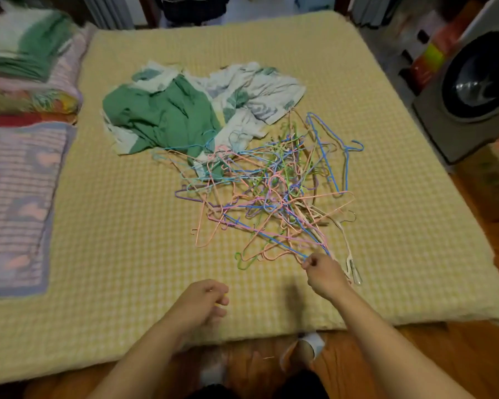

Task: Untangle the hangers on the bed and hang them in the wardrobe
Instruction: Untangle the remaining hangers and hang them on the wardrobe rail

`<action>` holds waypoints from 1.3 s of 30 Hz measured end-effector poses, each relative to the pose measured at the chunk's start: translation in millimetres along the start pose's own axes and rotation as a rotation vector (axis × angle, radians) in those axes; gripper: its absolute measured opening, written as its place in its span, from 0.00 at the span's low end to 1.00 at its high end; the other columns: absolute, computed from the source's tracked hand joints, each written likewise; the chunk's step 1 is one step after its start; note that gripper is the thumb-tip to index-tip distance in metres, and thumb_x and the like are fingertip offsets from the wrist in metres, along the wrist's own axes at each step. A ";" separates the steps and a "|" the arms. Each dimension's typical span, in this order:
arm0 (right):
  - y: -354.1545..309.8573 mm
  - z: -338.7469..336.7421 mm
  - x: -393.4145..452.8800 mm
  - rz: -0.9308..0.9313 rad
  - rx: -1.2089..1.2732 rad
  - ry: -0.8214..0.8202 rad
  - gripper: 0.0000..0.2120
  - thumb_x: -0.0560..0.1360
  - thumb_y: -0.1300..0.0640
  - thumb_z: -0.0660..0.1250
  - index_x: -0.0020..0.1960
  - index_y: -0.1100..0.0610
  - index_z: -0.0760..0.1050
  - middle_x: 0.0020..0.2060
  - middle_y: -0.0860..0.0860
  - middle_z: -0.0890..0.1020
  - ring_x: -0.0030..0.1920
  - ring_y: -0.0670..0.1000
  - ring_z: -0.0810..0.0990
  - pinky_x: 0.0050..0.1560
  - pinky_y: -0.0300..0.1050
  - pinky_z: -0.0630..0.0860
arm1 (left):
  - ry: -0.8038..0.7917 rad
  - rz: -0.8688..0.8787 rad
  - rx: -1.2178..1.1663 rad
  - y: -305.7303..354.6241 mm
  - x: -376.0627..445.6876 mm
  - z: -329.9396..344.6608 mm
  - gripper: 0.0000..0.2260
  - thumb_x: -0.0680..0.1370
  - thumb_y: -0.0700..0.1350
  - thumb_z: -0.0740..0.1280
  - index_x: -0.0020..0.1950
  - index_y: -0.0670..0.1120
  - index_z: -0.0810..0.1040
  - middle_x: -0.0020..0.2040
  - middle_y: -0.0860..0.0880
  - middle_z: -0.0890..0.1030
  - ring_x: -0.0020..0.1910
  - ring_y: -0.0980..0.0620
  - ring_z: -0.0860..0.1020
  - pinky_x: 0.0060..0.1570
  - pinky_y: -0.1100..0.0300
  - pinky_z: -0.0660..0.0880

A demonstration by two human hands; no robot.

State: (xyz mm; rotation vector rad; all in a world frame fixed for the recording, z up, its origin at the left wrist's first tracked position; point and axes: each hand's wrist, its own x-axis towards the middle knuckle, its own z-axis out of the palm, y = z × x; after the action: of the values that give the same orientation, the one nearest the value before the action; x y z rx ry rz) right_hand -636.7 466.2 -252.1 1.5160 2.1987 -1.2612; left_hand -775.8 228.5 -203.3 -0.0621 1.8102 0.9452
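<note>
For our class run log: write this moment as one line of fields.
stage: untangling begins | right hand: pinches blue hanger at pile edge | left hand: curled, contents unclear | hanger pile: tangled on bed | wardrobe: unseen

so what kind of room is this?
Most likely a bedroom at home that doubles as a laundry spot: a bed with a yellow checked cover, folded blankets stacked at its left side, and a front-loading washing machine on the right.

Dim, warm light; blurred, warped edges
</note>
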 end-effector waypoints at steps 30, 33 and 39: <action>212.8 -70.9 171.8 -0.041 -0.505 0.195 0.17 0.69 0.63 0.69 0.30 0.52 0.63 0.30 0.52 0.72 0.31 0.57 0.70 0.29 0.44 0.59 | 0.235 0.160 0.762 -53.3 246.1 125.0 0.42 0.70 0.43 0.75 0.80 0.45 0.59 0.72 0.34 0.65 0.70 0.32 0.66 0.68 0.42 0.68; 216.4 -71.6 160.2 -0.067 -0.467 0.202 0.21 0.70 0.63 0.69 0.29 0.50 0.60 0.31 0.51 0.70 0.31 0.56 0.68 0.28 0.42 0.56 | 0.219 0.180 0.828 -67.4 257.6 121.9 0.38 0.70 0.46 0.73 0.78 0.44 0.63 0.70 0.34 0.69 0.68 0.32 0.69 0.66 0.43 0.69; 234.4 -79.7 136.9 -0.078 -0.440 0.178 0.26 0.68 0.68 0.71 0.30 0.44 0.59 0.31 0.48 0.69 0.32 0.54 0.69 0.29 0.41 0.58 | 0.150 0.336 1.002 -82.7 254.0 121.4 0.20 0.73 0.51 0.64 0.61 0.43 0.78 0.61 0.45 0.76 0.61 0.39 0.76 0.60 0.48 0.75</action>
State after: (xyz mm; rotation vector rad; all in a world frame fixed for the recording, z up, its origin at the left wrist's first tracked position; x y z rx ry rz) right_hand -479.9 644.1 -406.3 1.4157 2.4554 -0.6129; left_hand -760.4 342.0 -473.4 0.8310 2.2863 0.1569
